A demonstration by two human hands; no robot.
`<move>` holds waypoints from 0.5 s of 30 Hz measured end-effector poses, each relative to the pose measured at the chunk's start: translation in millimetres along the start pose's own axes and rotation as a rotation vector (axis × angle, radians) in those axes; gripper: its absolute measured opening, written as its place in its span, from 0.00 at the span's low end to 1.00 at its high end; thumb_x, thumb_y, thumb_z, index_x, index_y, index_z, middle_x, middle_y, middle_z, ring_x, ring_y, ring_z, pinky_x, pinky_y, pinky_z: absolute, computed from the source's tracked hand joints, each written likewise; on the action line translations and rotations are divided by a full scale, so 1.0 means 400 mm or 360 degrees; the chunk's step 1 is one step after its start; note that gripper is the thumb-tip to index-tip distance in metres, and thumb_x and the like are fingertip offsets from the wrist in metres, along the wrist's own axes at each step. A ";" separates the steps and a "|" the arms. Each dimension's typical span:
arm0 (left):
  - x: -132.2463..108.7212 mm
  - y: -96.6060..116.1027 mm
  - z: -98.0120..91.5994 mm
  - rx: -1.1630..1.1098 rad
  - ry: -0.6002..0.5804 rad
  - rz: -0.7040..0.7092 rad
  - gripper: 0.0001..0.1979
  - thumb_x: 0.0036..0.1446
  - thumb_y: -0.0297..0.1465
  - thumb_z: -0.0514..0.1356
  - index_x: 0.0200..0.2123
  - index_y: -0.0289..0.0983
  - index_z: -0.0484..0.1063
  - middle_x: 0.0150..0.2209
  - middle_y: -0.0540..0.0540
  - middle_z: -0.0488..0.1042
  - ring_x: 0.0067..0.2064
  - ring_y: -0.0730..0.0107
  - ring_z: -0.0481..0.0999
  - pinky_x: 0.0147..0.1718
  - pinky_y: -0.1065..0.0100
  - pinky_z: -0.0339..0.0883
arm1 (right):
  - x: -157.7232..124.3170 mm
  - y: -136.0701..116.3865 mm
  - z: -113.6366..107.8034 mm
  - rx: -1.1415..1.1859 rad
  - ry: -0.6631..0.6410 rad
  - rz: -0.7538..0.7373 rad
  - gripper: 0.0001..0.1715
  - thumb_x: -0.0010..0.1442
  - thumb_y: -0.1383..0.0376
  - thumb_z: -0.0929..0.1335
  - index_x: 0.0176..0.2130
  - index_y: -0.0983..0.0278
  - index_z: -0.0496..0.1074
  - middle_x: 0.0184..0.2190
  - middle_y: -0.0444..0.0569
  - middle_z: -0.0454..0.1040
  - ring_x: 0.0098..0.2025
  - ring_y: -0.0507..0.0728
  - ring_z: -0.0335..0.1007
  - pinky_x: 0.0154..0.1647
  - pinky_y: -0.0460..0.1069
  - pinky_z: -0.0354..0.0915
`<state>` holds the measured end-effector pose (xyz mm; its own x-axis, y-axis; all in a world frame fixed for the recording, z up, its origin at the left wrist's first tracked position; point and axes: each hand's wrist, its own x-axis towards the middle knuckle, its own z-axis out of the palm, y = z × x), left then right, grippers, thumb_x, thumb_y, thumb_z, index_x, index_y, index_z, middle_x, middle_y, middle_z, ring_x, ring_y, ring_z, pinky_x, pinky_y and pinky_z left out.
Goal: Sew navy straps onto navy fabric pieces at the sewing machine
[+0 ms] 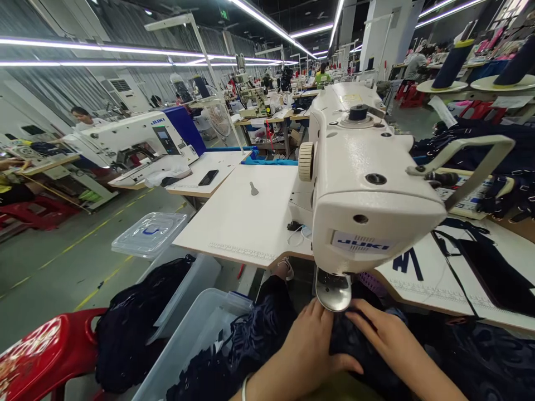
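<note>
Directly before me stands a white JUKI sewing machine (368, 206), its head facing me. A shiny rounded metal plate (334, 291) juts out under its head. Just left of that plate, my left hand (305, 345) presses on dark navy patterned fabric (353, 348), fingers together and thumb stretched to the right. My right hand (387, 337) grips the same fabric on the plate's right side, its fingertips close to the plate. The stitching point is hidden behind the plate and hands. More navy fabric hangs over my lap to both sides.
A clear plastic bin (184, 345) with navy pieces stands at left, near a red stool (50, 356). A small metal tool (253, 189) lies on the white tabletop (234, 223). Behind it are a phone (209, 177) and another JUKI machine (137, 145). Dark straps (407, 264) lie right.
</note>
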<state>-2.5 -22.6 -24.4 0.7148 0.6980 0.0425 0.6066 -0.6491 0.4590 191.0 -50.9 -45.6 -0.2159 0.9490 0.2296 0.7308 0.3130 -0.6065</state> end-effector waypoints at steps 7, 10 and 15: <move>-0.011 -0.025 -0.102 -0.0704 0.0071 0.0148 0.20 0.60 0.48 0.60 0.36 0.35 0.73 0.30 0.51 0.75 0.31 0.74 0.75 0.30 0.77 0.67 | 0.036 -0.095 -0.087 0.0386 -0.0247 -0.0297 0.09 0.69 0.61 0.63 0.42 0.55 0.72 0.36 0.38 0.80 0.36 0.50 0.78 0.40 0.41 0.68; 0.012 -0.039 -0.096 -0.0201 0.0617 -0.0054 0.16 0.68 0.40 0.53 0.36 0.36 0.74 0.30 0.48 0.75 0.33 0.70 0.75 0.33 0.71 0.68 | 0.068 -0.073 -0.059 0.0171 0.0242 -0.0050 0.10 0.68 0.57 0.63 0.41 0.56 0.71 0.37 0.42 0.80 0.38 0.55 0.78 0.40 0.46 0.68; 0.030 -0.046 -0.096 0.0227 0.0765 0.0314 0.16 0.70 0.27 0.47 0.56 0.39 0.68 0.51 0.43 0.74 0.56 0.63 0.69 0.58 0.58 0.57 | 0.103 -0.055 -0.019 0.0350 0.0286 0.0573 0.14 0.63 0.51 0.63 0.33 0.58 0.65 0.26 0.42 0.74 0.26 0.56 0.72 0.27 0.48 0.64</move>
<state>-18.4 9.2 2.0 0.6003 0.5967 0.5325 0.5420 -0.7931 0.2778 170.9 -18.9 -16.8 0.1569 0.9834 0.0913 0.5798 -0.0169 -0.8146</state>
